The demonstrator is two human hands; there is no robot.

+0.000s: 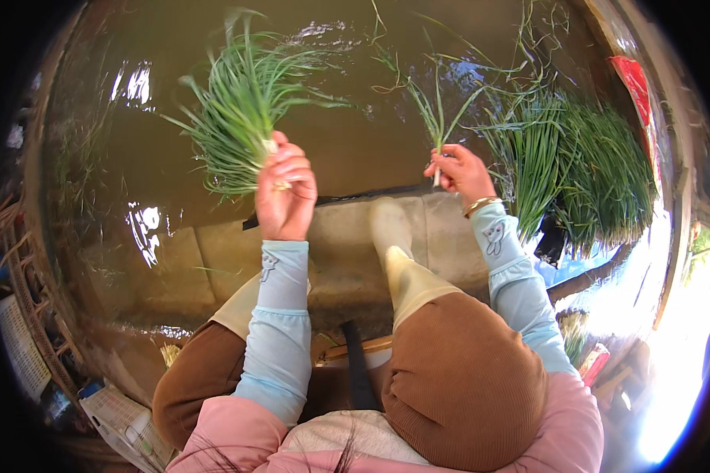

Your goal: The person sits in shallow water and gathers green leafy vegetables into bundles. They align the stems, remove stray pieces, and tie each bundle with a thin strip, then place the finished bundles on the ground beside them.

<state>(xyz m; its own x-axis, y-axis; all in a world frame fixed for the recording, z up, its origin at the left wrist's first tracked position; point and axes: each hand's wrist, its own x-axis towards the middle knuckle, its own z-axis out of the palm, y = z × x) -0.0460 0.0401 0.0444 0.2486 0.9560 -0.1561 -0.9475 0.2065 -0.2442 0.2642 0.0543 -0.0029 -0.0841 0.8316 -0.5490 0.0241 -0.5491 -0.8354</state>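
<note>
My left hand grips a thick bunch of green onions by the pale root ends, the leaves fanning up and away over the water. In my right hand a few thin green onion stalks are pinched between thumb and fingers, their white ends pointing down. To the right of that hand lies a large pile of green onions, with a lighter green bundle along its near-left side. Both hands are above the brown water.
A submerged stone step runs before me, with my pale boot on it. Loose leaves float at the upper right. A red bag lies on the right edge. Slatted plastic baskets stand at the lower left.
</note>
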